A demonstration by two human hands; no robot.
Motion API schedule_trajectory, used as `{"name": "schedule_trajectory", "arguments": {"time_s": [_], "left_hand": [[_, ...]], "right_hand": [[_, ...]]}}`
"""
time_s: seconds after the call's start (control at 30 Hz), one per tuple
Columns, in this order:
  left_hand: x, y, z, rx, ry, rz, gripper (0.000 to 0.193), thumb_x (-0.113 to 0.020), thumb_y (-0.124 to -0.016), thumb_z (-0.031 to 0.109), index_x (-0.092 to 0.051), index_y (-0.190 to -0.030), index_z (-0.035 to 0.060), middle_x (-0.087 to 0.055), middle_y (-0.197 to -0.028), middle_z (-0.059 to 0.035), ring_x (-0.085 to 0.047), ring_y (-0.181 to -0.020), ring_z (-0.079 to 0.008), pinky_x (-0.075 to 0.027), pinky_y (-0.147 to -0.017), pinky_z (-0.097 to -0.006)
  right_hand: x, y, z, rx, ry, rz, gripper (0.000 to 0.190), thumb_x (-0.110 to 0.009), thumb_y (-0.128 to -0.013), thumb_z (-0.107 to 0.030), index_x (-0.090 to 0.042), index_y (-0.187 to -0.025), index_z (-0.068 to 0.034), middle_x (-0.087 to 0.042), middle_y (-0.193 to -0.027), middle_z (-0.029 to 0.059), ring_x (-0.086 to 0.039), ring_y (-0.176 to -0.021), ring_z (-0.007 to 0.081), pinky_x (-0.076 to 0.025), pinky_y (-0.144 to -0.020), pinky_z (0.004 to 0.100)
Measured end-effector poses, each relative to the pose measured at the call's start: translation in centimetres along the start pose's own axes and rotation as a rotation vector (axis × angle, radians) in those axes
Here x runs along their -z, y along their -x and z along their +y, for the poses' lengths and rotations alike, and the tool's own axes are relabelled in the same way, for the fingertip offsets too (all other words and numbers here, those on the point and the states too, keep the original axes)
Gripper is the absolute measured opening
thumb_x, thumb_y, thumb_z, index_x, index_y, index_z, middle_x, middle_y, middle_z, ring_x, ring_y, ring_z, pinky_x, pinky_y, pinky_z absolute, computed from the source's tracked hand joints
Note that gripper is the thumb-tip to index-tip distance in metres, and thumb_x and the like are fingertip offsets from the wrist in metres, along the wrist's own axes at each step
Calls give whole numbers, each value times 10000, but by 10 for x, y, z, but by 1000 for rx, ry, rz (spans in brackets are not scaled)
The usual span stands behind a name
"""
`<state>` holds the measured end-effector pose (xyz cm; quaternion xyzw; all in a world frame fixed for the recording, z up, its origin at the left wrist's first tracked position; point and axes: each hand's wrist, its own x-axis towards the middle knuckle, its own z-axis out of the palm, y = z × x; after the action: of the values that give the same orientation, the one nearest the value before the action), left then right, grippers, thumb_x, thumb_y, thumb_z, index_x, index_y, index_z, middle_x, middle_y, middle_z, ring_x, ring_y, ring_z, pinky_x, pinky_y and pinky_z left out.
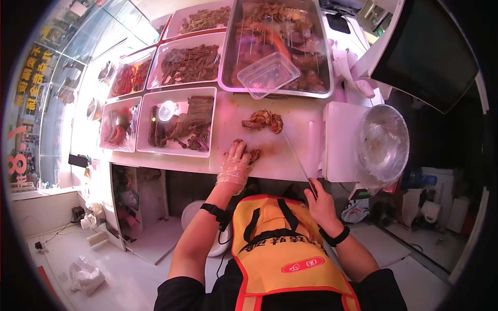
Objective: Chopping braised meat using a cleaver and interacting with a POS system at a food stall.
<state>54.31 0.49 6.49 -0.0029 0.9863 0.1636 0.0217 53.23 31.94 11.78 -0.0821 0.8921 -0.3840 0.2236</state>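
My left hand (234,167), in a clear plastic glove, lies with its fingers on a piece of cooked meat (254,155) near the front edge of the white cutting board (264,144). My bare right hand (322,202) is closed around the handle of a long knife (297,155). The blade slants up and left across the board, its tip at a second pile of cooked meat (263,119). Some of the meat under my left fingers is hidden.
A metal tray (331,74) of meats, with a clear plastic container (268,74) on it, stands behind the board. White trays (212,128) of meat are at the left. A plastic-lined bowl (383,144) and a dark screen (426,54) are at the right.
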Motion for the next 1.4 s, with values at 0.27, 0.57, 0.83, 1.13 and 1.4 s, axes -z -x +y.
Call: {"name": "schedule_trajectory", "arguments": {"time_s": [0.27,0.57,0.83,1.13,1.4], "left_hand": [[-26,19,22,244,180,2,308,-643,-810,14,-619,-1111,77,-516,-1332,-167,-516,-1227,-408,-486,-992,-499],[-4,3,-12,-163,-23,-121,368,-681,-771,70,-631,-1135,81,-575,-1258,-156,-558,-1178,-344,-497,-971,-446],[8,-15,-19,-212,-21,-300,331,-565,-880,149,-675,-1184,79,-590,-1308,-166,-553,-1206,-340,-485,-996,-452],[4,-25,-22,-306,-61,-305,309,-571,-879,144,-694,-1155,79,-606,-1287,-117,-552,-1212,-314,-498,-972,-429],[9,-29,-18,-278,-33,-363,328,-599,-848,130,-677,-1161,69,-601,-1281,-109,-555,-1194,-321,-509,-969,-437]], "right_hand": [[-16,0,4,12,119,105,272,-633,-984,-233,-554,-1139,-24,-678,-913,250,-651,-894,482,-511,-748,509],[-30,-36,-48,222,341,7,201,-651,-939,-205,-515,-1023,-82,-652,-830,138,-676,-790,357,-531,-645,454],[-30,-56,-66,284,460,-113,197,-661,-895,-181,-521,-1015,-111,-605,-810,105,-652,-771,351,-521,-629,466],[-29,-75,-70,197,548,-233,170,-608,-923,-175,-505,-1012,-74,-642,-758,163,-669,-743,385,-526,-631,497],[-80,-123,-73,259,401,-170,149,-583,-940,-181,-507,-985,-60,-665,-760,186,-669,-734,411,-524,-643,526]]}}
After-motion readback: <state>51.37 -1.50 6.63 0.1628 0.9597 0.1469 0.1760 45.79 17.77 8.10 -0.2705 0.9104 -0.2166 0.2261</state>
